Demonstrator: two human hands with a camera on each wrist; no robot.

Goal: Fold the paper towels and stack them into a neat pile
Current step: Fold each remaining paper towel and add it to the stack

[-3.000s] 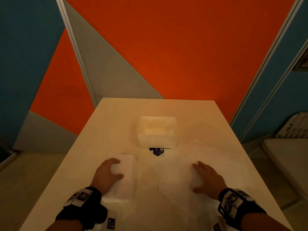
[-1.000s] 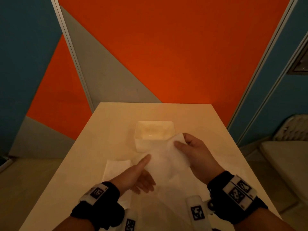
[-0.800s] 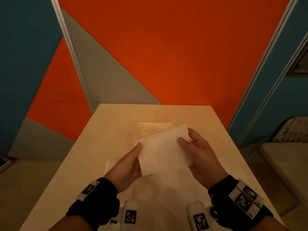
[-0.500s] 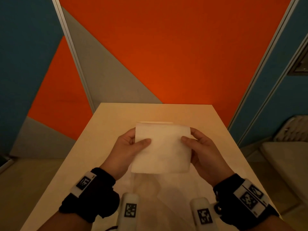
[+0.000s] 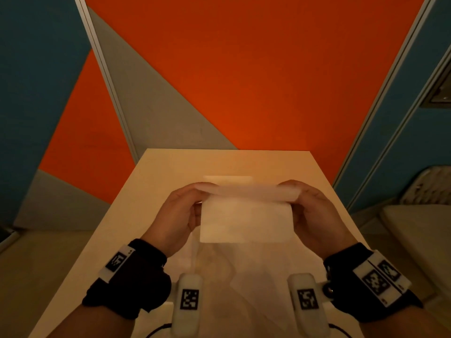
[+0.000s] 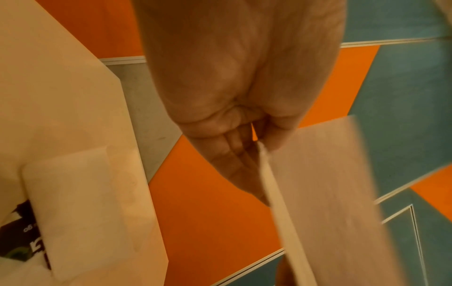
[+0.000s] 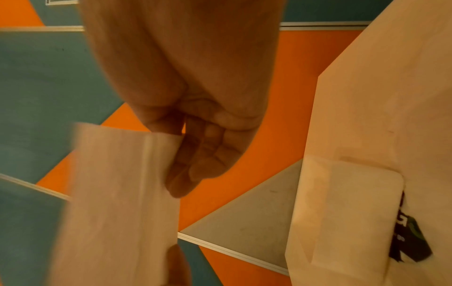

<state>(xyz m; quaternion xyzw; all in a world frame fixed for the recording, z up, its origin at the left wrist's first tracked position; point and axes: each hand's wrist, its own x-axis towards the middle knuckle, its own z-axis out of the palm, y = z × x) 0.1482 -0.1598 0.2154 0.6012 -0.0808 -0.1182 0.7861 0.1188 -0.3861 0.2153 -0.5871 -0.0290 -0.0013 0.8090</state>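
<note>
Table point(image 5: 151, 181), white box point(image 6: 80, 209), contents unseen.

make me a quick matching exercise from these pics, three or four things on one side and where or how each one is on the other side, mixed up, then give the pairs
Things:
1. paper towel
2. white container
3. left hand
4. loose unfolded towels

States:
A. lying flat on the table below the hands
B. held in the air, being folded
C. standing on the table, far side
D. gripping the towel's left edge

Pairs: 1-B, 2-C, 3-D, 4-A
</note>
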